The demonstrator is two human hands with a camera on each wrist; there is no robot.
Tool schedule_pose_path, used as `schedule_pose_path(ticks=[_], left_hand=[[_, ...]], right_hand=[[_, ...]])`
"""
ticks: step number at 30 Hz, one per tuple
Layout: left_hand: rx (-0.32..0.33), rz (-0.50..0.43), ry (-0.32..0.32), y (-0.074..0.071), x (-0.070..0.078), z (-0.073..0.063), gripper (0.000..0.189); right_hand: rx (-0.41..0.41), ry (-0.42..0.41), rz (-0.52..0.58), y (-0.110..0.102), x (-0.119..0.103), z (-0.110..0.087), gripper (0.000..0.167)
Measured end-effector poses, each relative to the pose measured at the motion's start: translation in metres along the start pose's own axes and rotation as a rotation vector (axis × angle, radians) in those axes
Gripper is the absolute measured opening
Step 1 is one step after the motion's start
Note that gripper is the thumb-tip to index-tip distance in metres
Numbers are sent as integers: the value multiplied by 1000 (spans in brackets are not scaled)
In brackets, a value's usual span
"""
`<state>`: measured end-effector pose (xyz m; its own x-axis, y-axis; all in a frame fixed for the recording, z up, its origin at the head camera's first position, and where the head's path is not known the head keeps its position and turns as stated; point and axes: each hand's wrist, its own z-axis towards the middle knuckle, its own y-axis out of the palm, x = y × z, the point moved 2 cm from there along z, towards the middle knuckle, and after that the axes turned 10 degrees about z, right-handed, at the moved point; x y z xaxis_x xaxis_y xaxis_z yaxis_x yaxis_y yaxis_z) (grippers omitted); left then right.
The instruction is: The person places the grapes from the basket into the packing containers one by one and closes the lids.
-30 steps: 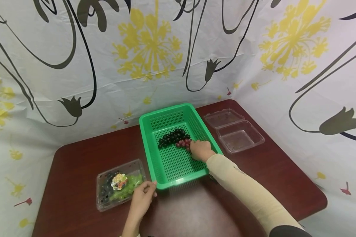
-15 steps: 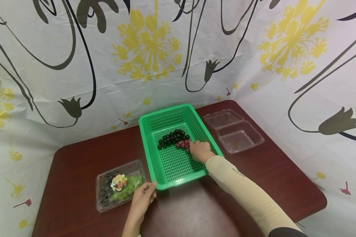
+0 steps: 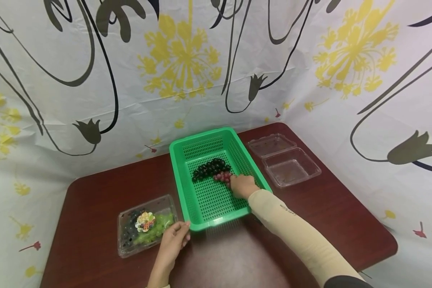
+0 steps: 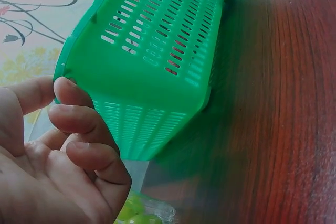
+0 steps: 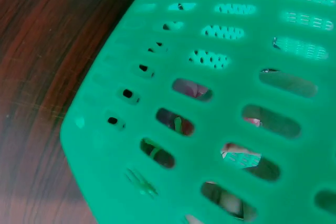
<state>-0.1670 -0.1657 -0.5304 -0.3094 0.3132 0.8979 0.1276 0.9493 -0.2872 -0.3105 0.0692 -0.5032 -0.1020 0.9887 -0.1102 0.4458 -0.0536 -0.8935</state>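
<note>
Left hand pinches the basket's corner, right hand grasps red grapes

Thumb and fingers of the left hand (image 3: 173, 239) nip the rim of the green basket (image 3: 223, 219) at its near left corner, low in the middle of the head frame; the left wrist frame shows the other fingers curled toward the palm. The right hand (image 3: 243, 186) reaches inside the basket, just right of the middle of the frame, its fingers curled on the right end of the red grapes (image 3: 222, 177). Its fingertips are hidden from above, and the right wrist frame gives only pieces of the hand through the slots of the basket wall.

The red grapes lie on the perforated basket floor, near the middle of the head frame, with the black grapes (image 3: 210, 168) just beyond them and to the left. A pale sleeve (image 3: 291, 224) runs from the right wrist to the lower right.

At lower left, near the left hand, a see-through box (image 3: 163, 205) holds dark grapes (image 3: 129, 232) and green grapes (image 3: 162, 224) under a round, colourful sticker (image 3: 145, 221). Right of the basket, an opened plastic box (image 3: 291, 168) lies with its lid (image 3: 271, 145) folded back toward the top of the frame. Everything stands on a reddish-brown table (image 3: 93, 200); behind it hangs a white, flower-printed sheet (image 3: 201, 112).
</note>
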Motion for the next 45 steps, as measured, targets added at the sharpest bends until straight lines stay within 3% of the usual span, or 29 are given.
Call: schedule_pose_path(ticks=[13,20,29,35,41,45], left_hand=[[9,27,0,0,1,2,38],[22,48,-23,1,-1,-1,37],[31,17,-4,1,0,-3,38],[41,18,-4,1,0,-2,36],[36,24,-28,1,-2,-2,34],[28,24,-25,1,-2,-1,33]], right_hand=[[-44,8,-16,0,2,4,63],[-34,-1,67,1,1,-2,17],[-3,-66,51,0,-3,-11,25],[6,-82,33,-1,-4,-12,16],[44,-106,12,-1,-3,-11,59],[86,-124,16,-2,-3,-12,49]])
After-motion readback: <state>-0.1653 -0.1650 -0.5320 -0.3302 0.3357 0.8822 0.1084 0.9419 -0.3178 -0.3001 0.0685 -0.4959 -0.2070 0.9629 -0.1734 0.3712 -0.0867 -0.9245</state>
